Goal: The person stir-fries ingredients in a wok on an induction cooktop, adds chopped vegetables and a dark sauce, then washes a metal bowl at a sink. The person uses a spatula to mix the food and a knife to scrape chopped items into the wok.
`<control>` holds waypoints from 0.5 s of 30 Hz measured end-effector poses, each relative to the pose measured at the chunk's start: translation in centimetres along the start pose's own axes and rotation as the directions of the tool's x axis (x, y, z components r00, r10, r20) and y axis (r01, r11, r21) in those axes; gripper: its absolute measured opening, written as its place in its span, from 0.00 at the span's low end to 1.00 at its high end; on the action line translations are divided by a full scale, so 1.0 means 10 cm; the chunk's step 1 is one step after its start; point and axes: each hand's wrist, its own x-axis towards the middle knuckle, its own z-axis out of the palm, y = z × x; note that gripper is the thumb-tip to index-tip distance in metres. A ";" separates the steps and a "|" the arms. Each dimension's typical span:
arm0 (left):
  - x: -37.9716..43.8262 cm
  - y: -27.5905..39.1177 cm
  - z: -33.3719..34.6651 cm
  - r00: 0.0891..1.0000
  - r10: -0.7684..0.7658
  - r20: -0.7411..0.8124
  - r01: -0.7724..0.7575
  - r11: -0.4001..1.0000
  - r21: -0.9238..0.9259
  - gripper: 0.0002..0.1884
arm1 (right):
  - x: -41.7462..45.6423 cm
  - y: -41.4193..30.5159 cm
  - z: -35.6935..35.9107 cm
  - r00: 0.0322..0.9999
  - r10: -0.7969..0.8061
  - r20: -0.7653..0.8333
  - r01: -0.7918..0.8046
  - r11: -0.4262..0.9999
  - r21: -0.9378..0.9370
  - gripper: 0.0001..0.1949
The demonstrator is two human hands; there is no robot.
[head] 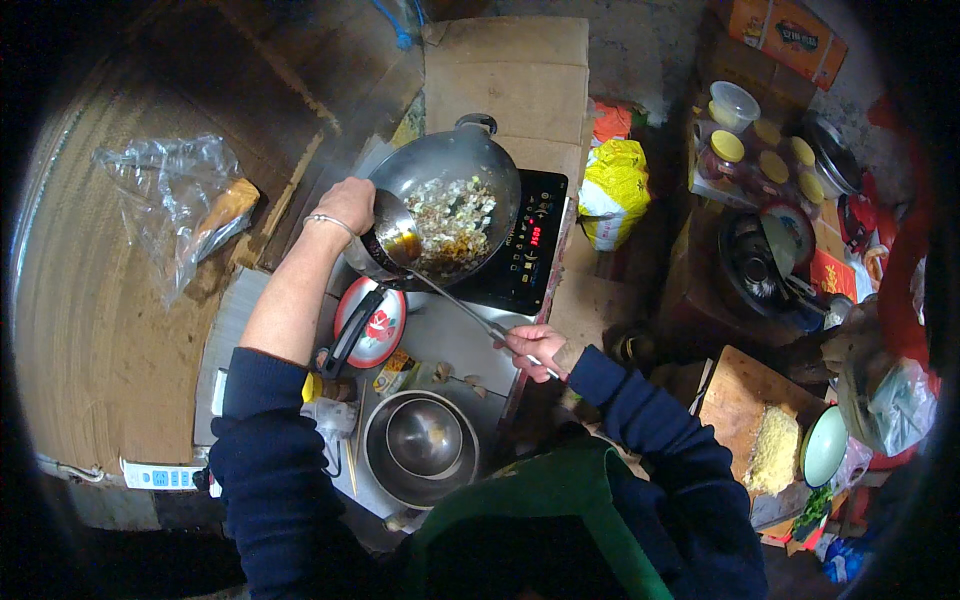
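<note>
My left hand (351, 206) grips the rim of a metal bowl (375, 225), which tilts over the near left side of a dark wok (450, 157). Dark, oily brown contents show in the bowl. Pale chopped food (450, 214) lies in the wok, browner toward the near side. The wok rests on a black induction cooker (544, 225) with a lit red display. In my right hand (536, 349) is the handle of a long metal utensil (457, 300). Its far end reaches the tilted bowl's lip; I cannot tell its head's shape. The wok's black handle (354, 330) points toward me.
An enamel plate with a red flower (386, 330) sits below the wok. Nested steel bowls (424, 439) stand nearer me. A power strip (161, 476) and plastic bag (180, 202) lie left. Right are a cutting board (739, 390) with pale yellow food (772, 450) and lidded jars (726, 146).
</note>
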 end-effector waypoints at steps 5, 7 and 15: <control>0.02 -0.04 -0.01 0.999 0.049 0.017 -0.049 0.999 -0.011 0.11 | 0.02 0.01 -0.02 0.999 -0.026 -0.025 0.025 0.999 -0.025 0.10; 0.05 -0.18 0.12 1.000 0.002 -0.006 -0.002 0.998 -0.066 0.11 | 0.01 -0.05 -0.01 0.998 -0.054 -0.031 0.052 0.997 -0.063 0.09; -0.12 -0.51 0.43 0.952 -0.288 0.106 0.303 0.827 -0.473 0.17 | 0.01 -0.40 -0.25 0.948 -0.285 -0.138 0.262 0.951 -0.167 0.05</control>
